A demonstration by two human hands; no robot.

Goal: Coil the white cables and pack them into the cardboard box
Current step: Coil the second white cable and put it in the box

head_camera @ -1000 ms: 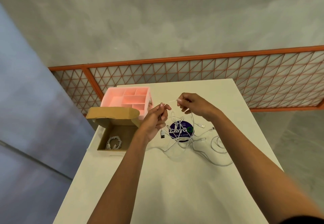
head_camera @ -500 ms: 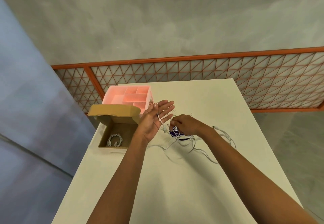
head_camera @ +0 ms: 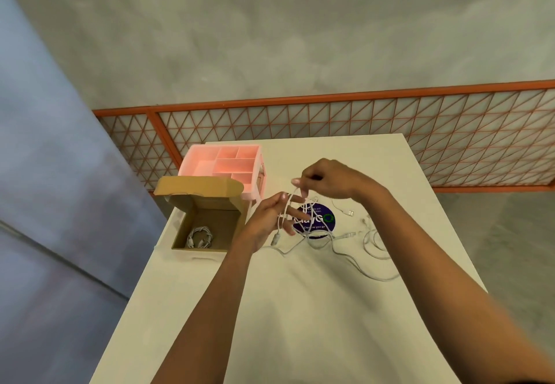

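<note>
left hand (head_camera: 268, 223): fingers (head_camera: 283, 196) straight, spread, white cable (head_camera: 282, 218) looped round them | right hand (head_camera: 330, 179): pinching that cable just above | cardboard box (head_camera: 180, 244) (lid open): one coiled cable (head_camera: 199, 237) inside | loose cables (head_camera: 372, 242): on desk (head_camera: 300, 308), right of box

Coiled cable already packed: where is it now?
Head view, left side: the coiled cable lies inside the open cardboard box, nearer than the pink organizer and left of the left hand.
</note>
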